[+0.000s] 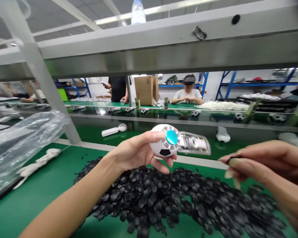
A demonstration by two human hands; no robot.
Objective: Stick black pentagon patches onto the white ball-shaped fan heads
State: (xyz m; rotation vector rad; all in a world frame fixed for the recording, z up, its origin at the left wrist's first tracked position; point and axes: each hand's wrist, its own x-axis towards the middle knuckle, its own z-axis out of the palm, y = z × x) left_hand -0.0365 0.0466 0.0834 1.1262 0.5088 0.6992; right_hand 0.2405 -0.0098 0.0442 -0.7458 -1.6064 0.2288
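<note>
My left hand (pixel 139 150) is wrapped round a white ball-shaped housing (pixel 159 142) with a blue round centre and one black patch. Its clear handle, with parts visible inside, points right. At the right, my right hand (pixel 260 165) pinches a small black piece (pixel 234 159) between thumb and fingers, apart from the housing. Under both hands a large heap of small black pieces (pixel 149 195) spreads over the green table (pixel 49 188).
A white cord bundle (pixel 39 163) and clear plastic bag (pixel 34 142) lie at left. Beyond the table's pale edge, a belt (pixel 89 130) carries white units (pixel 223 135). A metal beam (pixel 164 49) crosses above. People and a cardboard box (pixel 144 91) are behind.
</note>
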